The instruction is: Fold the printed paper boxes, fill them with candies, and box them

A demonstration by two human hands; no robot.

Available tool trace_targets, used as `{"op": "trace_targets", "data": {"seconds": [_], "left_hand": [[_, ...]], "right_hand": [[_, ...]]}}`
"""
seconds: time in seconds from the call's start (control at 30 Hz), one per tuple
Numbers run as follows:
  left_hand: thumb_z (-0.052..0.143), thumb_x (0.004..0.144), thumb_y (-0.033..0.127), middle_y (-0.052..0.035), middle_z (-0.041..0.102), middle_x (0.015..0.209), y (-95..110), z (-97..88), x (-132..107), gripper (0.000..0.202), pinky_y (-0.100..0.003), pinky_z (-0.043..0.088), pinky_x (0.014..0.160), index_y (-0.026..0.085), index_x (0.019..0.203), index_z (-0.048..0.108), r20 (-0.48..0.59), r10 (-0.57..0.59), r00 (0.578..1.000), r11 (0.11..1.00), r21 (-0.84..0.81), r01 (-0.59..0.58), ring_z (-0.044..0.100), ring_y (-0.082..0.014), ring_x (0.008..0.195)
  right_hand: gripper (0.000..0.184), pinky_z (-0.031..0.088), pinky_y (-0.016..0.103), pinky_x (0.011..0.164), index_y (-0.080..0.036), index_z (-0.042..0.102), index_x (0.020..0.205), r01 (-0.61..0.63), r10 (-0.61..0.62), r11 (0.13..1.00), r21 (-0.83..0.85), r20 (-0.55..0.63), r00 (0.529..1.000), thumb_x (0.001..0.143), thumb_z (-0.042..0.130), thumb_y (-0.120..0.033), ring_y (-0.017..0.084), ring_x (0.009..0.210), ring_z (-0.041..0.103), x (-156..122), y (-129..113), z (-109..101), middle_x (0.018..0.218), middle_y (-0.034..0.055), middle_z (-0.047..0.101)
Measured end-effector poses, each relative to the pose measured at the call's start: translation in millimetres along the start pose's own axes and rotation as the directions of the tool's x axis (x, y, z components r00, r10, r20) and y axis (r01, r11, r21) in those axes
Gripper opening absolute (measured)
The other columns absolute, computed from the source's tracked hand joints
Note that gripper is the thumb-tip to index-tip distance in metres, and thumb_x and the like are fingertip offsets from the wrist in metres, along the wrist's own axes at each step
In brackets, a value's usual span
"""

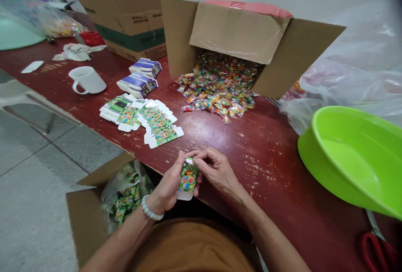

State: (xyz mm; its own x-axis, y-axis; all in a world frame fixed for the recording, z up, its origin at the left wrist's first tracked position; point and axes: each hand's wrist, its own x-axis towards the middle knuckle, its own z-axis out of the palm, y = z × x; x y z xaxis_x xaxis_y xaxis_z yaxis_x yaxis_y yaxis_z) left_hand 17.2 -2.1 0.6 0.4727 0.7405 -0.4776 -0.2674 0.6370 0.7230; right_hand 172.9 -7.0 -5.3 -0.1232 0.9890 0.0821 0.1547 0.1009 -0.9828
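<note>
My left hand (168, 186) is closed around a small green printed candy box (188, 178), thumb on one side and fingers behind. At the box's top end, my right hand (216, 169) pinches the white flap between thumb and fingertips. The bottom flap sticks out open below. Just beyond my hands, flat green box blanks (161, 127) lie fanned out on the table, beside a stack of more folded blanks (116, 108). Small wrapped candies (220, 89) spill from a cardboard carton (232, 31) lying on its side.
A white mug (91, 80) and bundled purple box blanks (138, 84) sit left on the red table (266, 154). At right are a green basin (345, 159) and red-handled scissors (373, 251). Below the table edge, an open carton (83, 221) holds bagged green boxes (127, 203).
</note>
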Motion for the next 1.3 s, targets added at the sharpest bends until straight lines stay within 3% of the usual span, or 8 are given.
{"op": "trace_targets", "data": {"seconds": [0.33,0.53,0.73,0.87,0.97,1.07,1.17,1.3], "left_hand": [[0.034,0.089,0.075,-0.0054,0.063,0.059,-6.6,-6.0,8.9,0.075,-0.021,0.042,0.047,0.011,0.084,0.07,-0.026,0.094,0.995,0.973,0.214,-0.086,0.054,-0.0111,0.045],[0.043,0.085,0.076,-0.0014,0.062,0.059,-0.7,-3.8,10.0,0.073,-0.023,0.042,0.042,0.015,0.118,0.064,-0.072,0.092,0.993,0.978,0.194,-0.076,0.054,-0.0137,0.042],[0.054,0.086,0.068,0.0001,0.064,0.065,-3.5,1.6,13.0,0.063,-0.024,0.047,0.045,0.019,0.127,0.057,-0.17,0.04,0.985,0.999,0.01,-0.039,0.058,-0.0142,0.046],[0.074,0.081,0.046,-0.0024,0.071,0.088,0.5,-1.1,7.4,0.056,-0.027,0.055,0.065,0.025,0.127,0.05,-0.112,0.062,0.992,0.997,-0.04,-0.066,0.067,-0.0156,0.07],[0.079,0.077,0.04,-0.0054,0.07,0.106,5.1,-9.8,6.5,0.052,-0.026,0.054,0.069,0.024,0.12,0.053,-0.106,0.088,0.99,0.996,0.026,-0.085,0.066,-0.0158,0.081],[0.086,0.067,0.039,-0.0056,0.068,0.105,7.4,-22.7,10.9,0.056,-0.028,0.054,0.067,0.021,0.11,0.056,-0.144,0.094,0.985,0.987,0.143,-0.073,0.063,-0.0164,0.078],[0.089,0.06,0.037,-0.0031,0.067,0.097,9.7,-37.3,14.2,0.06,-0.028,0.053,0.071,0.02,0.108,0.058,-0.204,0.211,0.956,0.94,0.31,-0.142,0.062,-0.0177,0.081],[0.079,0.069,0.042,-0.0041,0.068,0.097,18.2,-57.1,9.4,0.058,-0.031,0.05,0.077,0.019,0.119,0.061,-0.117,0.238,0.964,0.79,0.602,-0.122,0.063,-0.0215,0.085]], "right_hand": [[0.023,0.046,0.022,0.038,-0.018,0.064,0.082,-0.252,0.241,0.934,0.253,0.074,0.968,0.082,0.07,-0.04,0.013,0.041,0.063,18.8,-3.1,-1.6,0.064,-0.003,0.066],[0.018,0.056,0.028,0.06,-0.021,0.068,0.084,0.058,-0.067,0.993,0.101,0.085,0.994,0.093,0.061,-0.035,0.013,0.066,0.069,10.2,-2.6,-1.5,0.104,0.0054,0.073],[0.01,0.051,0.037,0.094,-0.023,0.068,0.099,0.306,-0.297,0.94,-0.148,0.078,0.952,0.093,0.06,-0.024,0.019,0.102,0.065,8.7,6.2,2.3,0.108,0.0066,0.071],[0.025,0.053,0.037,0.091,-0.023,0.07,0.107,0.201,-0.204,0.928,-0.313,0.022,0.979,0.096,0.054,-0.039,0.02,0.102,0.065,50.8,30.8,-40.4,0.112,0.0074,0.069],[0.046,0.04,0.053,0.107,-0.023,0.058,0.134,-0.075,-0.163,0.761,-0.644,-0.303,0.939,0.091,0.06,-0.04,0.032,0.131,0.048,101.6,51.7,-98.2,0.144,0.014,0.053],[0.073,0.036,0.064,0.106,-0.022,0.041,0.15,-0.328,-0.027,0.604,-0.727,-0.43,0.903,0.086,0.066,-0.047,0.042,0.14,0.035,142.1,69.4,-142.4,0.16,0.0166,0.032],[0.061,0.037,0.063,0.105,-0.022,0.051,0.143,-0.3,-0.029,0.599,-0.742,-0.395,0.918,0.088,0.063,-0.045,0.042,0.136,0.04,151.8,83.7,-148.2,0.153,0.0168,0.044],[0.047,0.036,0.057,0.108,-0.019,0.058,0.135,-0.164,-0.133,0.64,-0.751,-0.319,0.938,0.092,0.055,-0.036,0.036,0.133,0.045,118.2,97.1,-113.2,0.149,0.0153,0.05]]}}
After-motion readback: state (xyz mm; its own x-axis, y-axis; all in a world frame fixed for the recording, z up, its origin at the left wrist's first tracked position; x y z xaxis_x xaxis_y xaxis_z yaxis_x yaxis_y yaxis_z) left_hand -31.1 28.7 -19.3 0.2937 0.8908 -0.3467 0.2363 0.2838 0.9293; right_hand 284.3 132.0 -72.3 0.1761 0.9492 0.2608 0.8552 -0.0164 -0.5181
